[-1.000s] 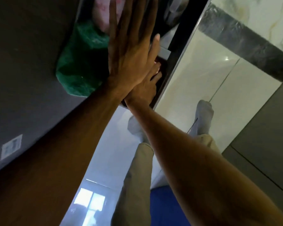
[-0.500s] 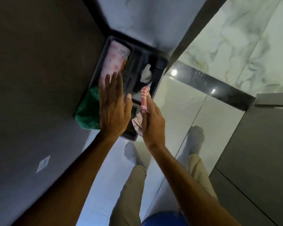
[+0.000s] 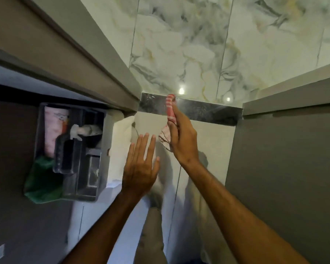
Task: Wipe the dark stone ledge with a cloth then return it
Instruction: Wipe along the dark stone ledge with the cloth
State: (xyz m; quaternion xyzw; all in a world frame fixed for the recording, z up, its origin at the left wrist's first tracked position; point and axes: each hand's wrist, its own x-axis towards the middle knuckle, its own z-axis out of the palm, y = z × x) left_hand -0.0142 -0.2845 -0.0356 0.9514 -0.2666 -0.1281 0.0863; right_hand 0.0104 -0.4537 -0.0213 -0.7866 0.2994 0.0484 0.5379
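Red-and-white striped cloth (image 3: 170, 109) is held in the right hand (image 3: 182, 138) just right of frame centre; the fingers (image 3: 176, 116) are closed around it, one end poking up past the fingertips, the loose rest hanging at the palm side. The cloth's upper end is seen over the dark stone ledge (image 3: 204, 110), a glossy strip running across mid-frame at the foot of the marbled wall tiles (image 3: 179, 44); contact cannot be confirmed. The left hand (image 3: 141, 168) is held flat below centre, fingers spread and extended, nothing gripped, over the pale floor tile (image 3: 208, 141). At mid-left a dark caddy (image 3: 101, 153) is seen with a pink roll (image 3: 53, 130), a dark bottle (image 3: 65, 155) and a green cloth (image 3: 40, 180) at its lower-left corner. Grey cabinet panels (image 3: 286, 168) are seen at the right edge. Everything is motion-blurred.
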